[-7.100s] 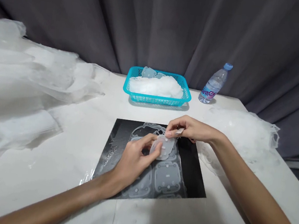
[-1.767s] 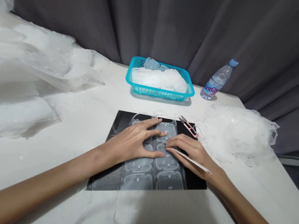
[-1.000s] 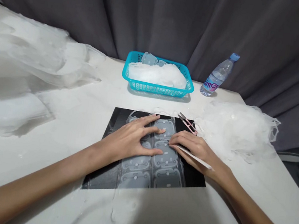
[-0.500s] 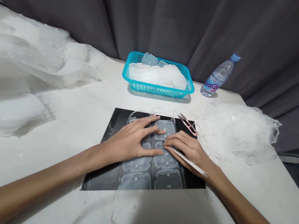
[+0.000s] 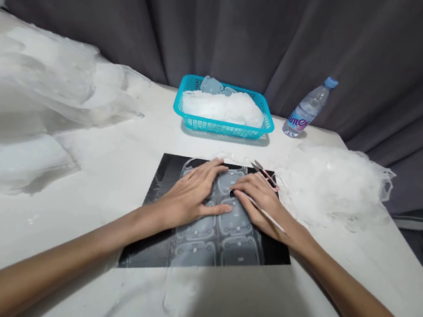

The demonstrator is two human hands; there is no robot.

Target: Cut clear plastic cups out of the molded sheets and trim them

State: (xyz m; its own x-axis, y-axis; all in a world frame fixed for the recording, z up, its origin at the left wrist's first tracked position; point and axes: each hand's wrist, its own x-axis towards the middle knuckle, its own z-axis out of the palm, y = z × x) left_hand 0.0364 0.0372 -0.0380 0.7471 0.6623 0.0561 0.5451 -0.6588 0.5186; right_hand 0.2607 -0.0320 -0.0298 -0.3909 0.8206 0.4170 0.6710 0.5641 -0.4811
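A sheet of translucent grey rounded pads (image 5: 240, 250), joined in two columns, lies on a black mat (image 5: 144, 254). My left hand (image 5: 192, 193) rests flat over the left column, fingers stretched and thumb out to the right. Closed round a slim white pen-like tool (image 5: 270, 219), my right hand (image 5: 262, 201) sits over the upper right pads. The tool slants back toward my wrist; its working tip is hidden by my fingers. Beside that hand, pink-handled thread snips (image 5: 267, 176) lie with blades pointing up and left.
A blue basket (image 5: 223, 129) holding white and translucent pieces stands at the back. Right of it is a water bottle (image 5: 307, 108). Crumpled translucent scraps (image 5: 336, 185) are heaped on the right, and a large pile of translucent sheets (image 5: 40, 94) on the left. A dark curtain hangs behind.
My right hand and the tool have shifted slightly up and left. My left index finger has drawn back toward the left, leaving the thumb extended.
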